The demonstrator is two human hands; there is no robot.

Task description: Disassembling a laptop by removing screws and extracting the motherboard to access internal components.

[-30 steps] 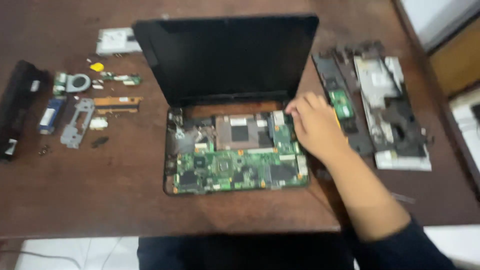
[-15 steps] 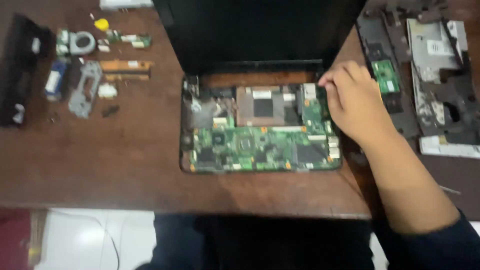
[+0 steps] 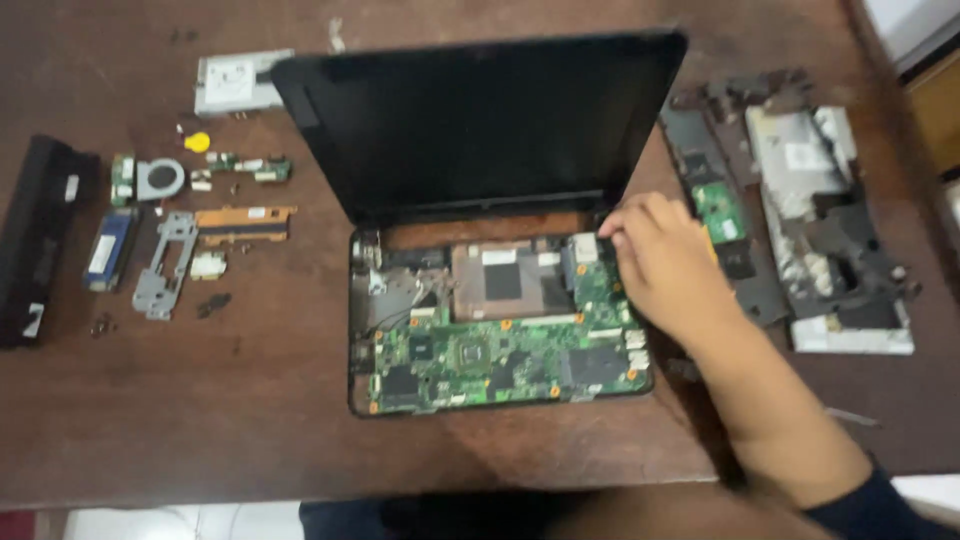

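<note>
An opened laptop sits on the brown wooden table (image 3: 260,430), its black screen (image 3: 480,120) tilted up and its green motherboard (image 3: 500,345) bare in the base. My right hand (image 3: 665,265) rests at the board's upper right corner beside the hinge, fingers curled and pinched together there; whether they grip anything small is not visible. My left hand is out of view.
Removed parts lie left of the laptop: a black battery (image 3: 40,240), a small fan (image 3: 158,180), a grey metal bracket (image 3: 165,265), an orange flat cable strip (image 3: 245,222) and a silver drive (image 3: 235,82). Black and silver casing pieces (image 3: 800,220) lie to the right.
The view has shifted, so the laptop sits lower and more central than half a second ago. My right hand stays at the upper right corner of the board.
</note>
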